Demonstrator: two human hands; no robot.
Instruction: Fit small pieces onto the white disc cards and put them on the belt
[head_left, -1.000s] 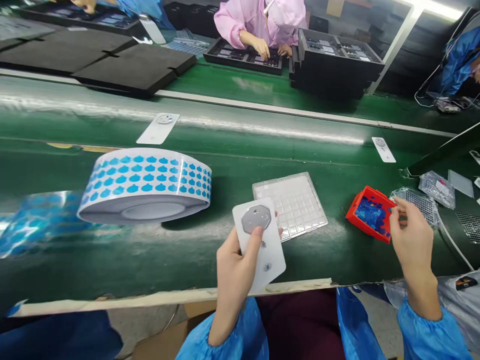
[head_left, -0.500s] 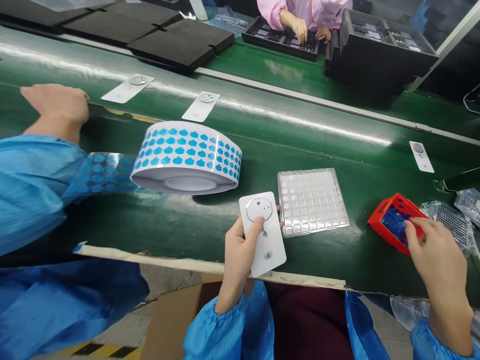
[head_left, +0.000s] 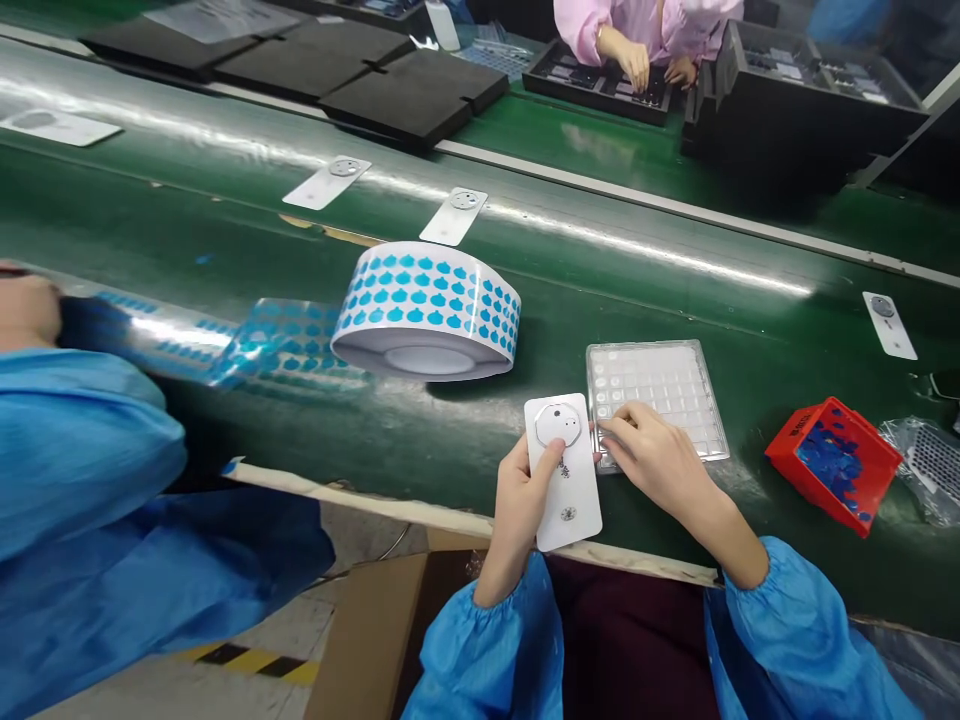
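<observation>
My left hand grips a white phone back cover by its left edge, thumb on its face below the octagonal camera area. Just right of it, my right hand reaches over a clear plastic tray with rows of small square pockets. Its thumb and fingertips are pinched together at the tray's near left side. Whatever is between them is too small or hidden to make out. A few pockets at the tray's left hold small whitish round pieces. Farther right sits a red bin with small blue pieces inside.
A large roll of blue stickers stands left of centre, its strip trailing toward a co-worker's hand. More white covers lie along the green bench. Black trays and a pink-sleeved person are across.
My right hand has left the red bin and come over to the clear tray, beside the cover. The co-worker's hand at left has moved down and away. The view has shifted left.
</observation>
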